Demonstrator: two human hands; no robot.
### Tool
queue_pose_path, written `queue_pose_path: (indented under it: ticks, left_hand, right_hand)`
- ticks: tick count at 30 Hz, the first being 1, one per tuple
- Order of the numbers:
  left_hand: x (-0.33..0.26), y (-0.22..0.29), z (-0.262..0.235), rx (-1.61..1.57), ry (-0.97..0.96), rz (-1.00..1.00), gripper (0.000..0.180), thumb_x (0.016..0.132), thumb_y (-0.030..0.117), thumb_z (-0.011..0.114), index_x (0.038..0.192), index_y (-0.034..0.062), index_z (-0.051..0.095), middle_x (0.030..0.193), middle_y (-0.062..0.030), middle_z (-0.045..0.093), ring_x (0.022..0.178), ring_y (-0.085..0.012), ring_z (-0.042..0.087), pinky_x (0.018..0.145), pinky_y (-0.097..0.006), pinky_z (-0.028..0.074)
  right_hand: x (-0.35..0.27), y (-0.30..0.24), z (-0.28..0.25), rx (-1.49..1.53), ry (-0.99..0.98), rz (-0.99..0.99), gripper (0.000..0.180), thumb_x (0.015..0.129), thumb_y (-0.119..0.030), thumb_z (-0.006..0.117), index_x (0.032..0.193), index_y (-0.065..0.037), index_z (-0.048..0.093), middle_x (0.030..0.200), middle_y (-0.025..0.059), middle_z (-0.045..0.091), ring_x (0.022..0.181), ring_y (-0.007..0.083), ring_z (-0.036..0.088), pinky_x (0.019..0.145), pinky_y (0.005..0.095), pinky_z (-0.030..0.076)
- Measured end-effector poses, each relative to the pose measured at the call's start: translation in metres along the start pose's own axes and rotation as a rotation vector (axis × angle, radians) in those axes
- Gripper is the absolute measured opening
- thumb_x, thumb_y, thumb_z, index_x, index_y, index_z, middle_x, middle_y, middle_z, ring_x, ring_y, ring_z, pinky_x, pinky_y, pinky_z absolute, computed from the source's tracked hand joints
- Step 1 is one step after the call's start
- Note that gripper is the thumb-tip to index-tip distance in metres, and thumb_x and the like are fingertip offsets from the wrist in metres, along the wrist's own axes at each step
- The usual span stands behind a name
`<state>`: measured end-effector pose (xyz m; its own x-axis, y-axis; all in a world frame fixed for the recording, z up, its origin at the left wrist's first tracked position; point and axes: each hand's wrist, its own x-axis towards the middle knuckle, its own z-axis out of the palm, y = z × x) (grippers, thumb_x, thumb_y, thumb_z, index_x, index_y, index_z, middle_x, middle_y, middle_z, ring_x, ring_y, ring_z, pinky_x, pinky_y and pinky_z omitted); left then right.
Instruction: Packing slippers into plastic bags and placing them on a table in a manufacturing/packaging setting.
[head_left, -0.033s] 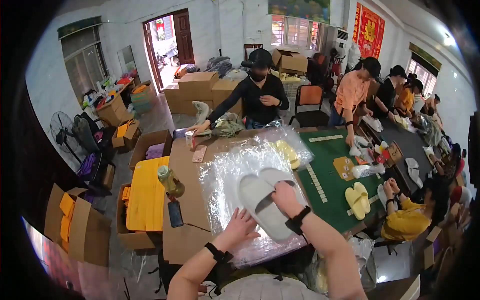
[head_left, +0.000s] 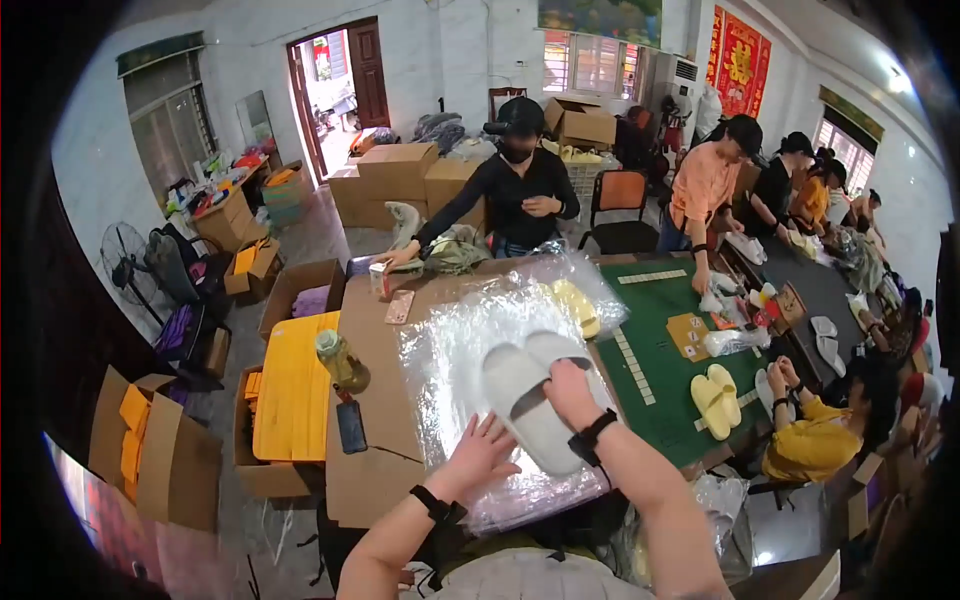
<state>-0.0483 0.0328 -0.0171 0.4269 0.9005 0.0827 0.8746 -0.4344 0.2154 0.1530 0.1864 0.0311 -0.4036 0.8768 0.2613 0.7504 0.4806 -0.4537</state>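
A pair of pale grey slide slippers [head_left: 552, 438] is over a stack of clear plastic bags [head_left: 440, 345] in front of me. My right hand [head_left: 574, 395] is closed on the slippers near their straps, fingers partly hidden. To the left, my left hand [head_left: 478, 458] lies with fingers spread on the plastic, close beside the near slipper. It holds nothing. Under the clear plastic at the far right of the stack shows a pale yellow slipper [head_left: 574, 308].
Left on the cardboard-covered table [head_left: 385, 490] are a bottle [head_left: 342, 362], a dark phone [head_left: 351, 428] and a pink phone [head_left: 399, 307]. Yellow slippers [head_left: 715, 402] lie on the green mat [head_left: 655, 440]. A person in black [head_left: 515, 190] stands across; other people work at right.
The slippers have shifted slightly up and to the right with my right hand. My left hand stays nearly in place.
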Motion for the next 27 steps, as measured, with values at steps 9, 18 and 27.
queue_pose_path:
  ticks: [9, 18, 27]
  left_hand:
    - [0.012, -0.003, -0.012, -0.071, -0.032, -0.057, 0.075, 0.087, 0.058, 0.065, 0.149, 0.0216, 0.047, 0.162, -0.0112, 0.033, 0.151, -0.0383, 0.024, 0.122, -0.057, 0.017]
    - [0.034, -0.008, -0.013, 0.032, 0.270, -0.128, 0.066, 0.080, 0.048, 0.076, 0.136, 0.0180, 0.059, 0.151, -0.0149, 0.045, 0.144, -0.0374, 0.035, 0.119, -0.057, 0.025]
    - [0.022, 0.010, -0.019, -0.085, 0.119, -0.147, 0.051, 0.081, 0.045, 0.076, 0.122, 0.0160, 0.066, 0.139, -0.0139, 0.055, 0.135, -0.0411, 0.045, 0.114, -0.057, 0.032]
  right_hand:
    - [0.008, 0.077, -0.026, -0.107, 0.235, 0.270, 0.020, 0.084, -0.013, 0.066, 0.094, 0.004, 0.063, 0.098, 0.0251, 0.063, 0.091, 0.0444, 0.063, 0.081, 0.0496, 0.052]
    - [-0.108, 0.010, -0.093, 0.116, 0.241, 0.151, 0.015, 0.073, 0.003, 0.058, 0.088, 0.002, 0.055, 0.095, 0.0220, 0.056, 0.090, 0.0465, 0.055, 0.073, 0.0526, 0.045]
    - [-0.181, 0.016, -0.115, 0.118, 0.104, 0.160, 0.023, 0.071, 0.002, 0.063, 0.093, -0.002, 0.063, 0.090, 0.0167, 0.060, 0.075, 0.0398, 0.061, 0.064, 0.0474, 0.049]
